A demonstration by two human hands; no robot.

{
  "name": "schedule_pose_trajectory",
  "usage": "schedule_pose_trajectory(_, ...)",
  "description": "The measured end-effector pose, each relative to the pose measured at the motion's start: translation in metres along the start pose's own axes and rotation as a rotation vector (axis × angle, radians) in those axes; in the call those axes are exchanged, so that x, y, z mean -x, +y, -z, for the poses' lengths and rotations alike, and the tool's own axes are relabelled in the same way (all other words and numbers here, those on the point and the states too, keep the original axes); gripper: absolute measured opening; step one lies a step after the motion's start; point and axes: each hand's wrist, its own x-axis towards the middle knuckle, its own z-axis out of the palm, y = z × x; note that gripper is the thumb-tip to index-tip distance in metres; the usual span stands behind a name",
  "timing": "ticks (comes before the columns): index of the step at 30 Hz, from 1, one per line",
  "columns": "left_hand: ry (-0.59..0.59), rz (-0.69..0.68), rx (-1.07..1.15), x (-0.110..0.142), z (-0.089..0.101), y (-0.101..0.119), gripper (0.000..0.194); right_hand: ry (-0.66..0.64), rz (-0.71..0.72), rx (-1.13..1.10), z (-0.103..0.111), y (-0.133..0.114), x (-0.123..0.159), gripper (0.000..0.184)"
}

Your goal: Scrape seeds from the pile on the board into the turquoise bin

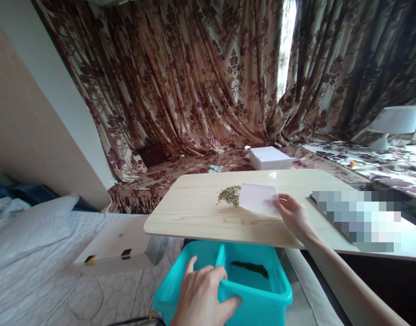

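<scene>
My right hand [291, 213] pinches the right end of a pale, flat plastic scraper [257, 197] above the wooden tabletop. The scraper's left edge meets a small heap of loose green-brown dried bits [229, 195]. My left hand [204, 294] grips the near rim of a turquoise two-compartment bin [255, 296], where the divider joins it, with the thumb outside. In the bin's right compartment lies a dark green strip of material [250, 268]. The left compartment is partly hidden by my left hand.
The light wooden table [201, 222] overhangs the bin's far edge. A blurred-out device [360, 222] lies at the table's right. Behind stands a white box [270, 157]; a larger white box [119, 242] rests on the bed at left. A lamp [394, 122] is far right.
</scene>
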Motion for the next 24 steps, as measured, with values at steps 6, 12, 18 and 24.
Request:
schedule_pose_trajectory(6,-0.001,0.009,0.013,-0.001,0.001,0.001,0.011,0.056,0.009,0.003,0.006,-0.003,-0.007,0.016)
schedule_pose_trajectory(12,-0.011,0.019,0.015,-0.001,0.002,0.002,0.01,-0.008,0.038,-0.033,-0.003,-0.004,-0.007,0.017)
schedule_pose_trajectory(18,-0.003,0.017,0.019,0.0,0.001,0.001,0.01,-0.029,0.058,-0.011,-0.002,-0.003,-0.006,0.022)
schedule_pose_trajectory(24,0.006,0.012,0.029,0.001,0.001,0.0,0.011,0.05,0.047,0.01,0.008,-0.004,-0.006,0.018)
